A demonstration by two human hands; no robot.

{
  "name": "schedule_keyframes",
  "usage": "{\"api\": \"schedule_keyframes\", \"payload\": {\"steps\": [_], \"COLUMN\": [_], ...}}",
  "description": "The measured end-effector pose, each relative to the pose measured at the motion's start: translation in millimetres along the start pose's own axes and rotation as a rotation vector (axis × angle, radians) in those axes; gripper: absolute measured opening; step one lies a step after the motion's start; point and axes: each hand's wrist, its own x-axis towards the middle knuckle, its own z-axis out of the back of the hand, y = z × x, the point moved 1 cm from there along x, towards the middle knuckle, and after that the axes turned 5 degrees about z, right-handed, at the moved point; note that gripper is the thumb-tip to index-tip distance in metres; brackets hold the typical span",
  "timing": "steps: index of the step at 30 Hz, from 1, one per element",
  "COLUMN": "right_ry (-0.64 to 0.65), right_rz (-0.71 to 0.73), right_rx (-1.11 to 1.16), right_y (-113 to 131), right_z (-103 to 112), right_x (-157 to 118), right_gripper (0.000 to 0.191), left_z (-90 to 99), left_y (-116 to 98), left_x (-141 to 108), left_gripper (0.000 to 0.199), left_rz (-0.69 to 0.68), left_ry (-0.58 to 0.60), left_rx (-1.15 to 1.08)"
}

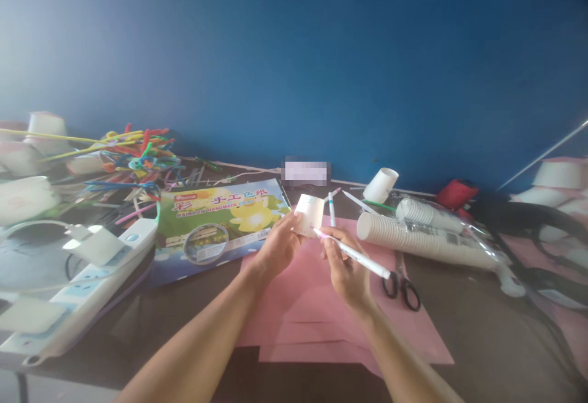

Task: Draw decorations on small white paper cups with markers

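My left hand (281,245) is closed on a white paper cup (310,214), held above pink paper sheets (298,323). In my right hand (346,268) is a white marker (362,259), its pink tip at the lower part of the cup's side. Beyond my hands, a marker with a blue band (332,207) and other pens lie at the top of the pink paper. Black-handled scissors (402,290) rest on the paper's right side.
A colored paper pack (220,225) with a roll of clear tape (206,244) lies left, beside a power strip (87,293) and pipe cleaners (142,152). Stacked cups (427,244), one tilted cup (381,185) and a red object (456,192) lie right. A blue wall stands behind.
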Motion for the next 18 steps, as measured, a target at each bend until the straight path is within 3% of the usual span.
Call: {"api": "schedule_keyframes", "payload": {"steps": [18], "right_ry": [0.017], "right_rz": [0.001], "right_rx": [-0.020], "right_y": [0.8], "right_z": [0.7], "right_x": [-0.8], "right_gripper": [0.017], "left_z": [2.9], "left_y": [2.3], "left_x": [1.9], "left_gripper": [0.031], "left_rz": [0.004], "left_ry": [-0.027], "left_rx": [-0.016]}}
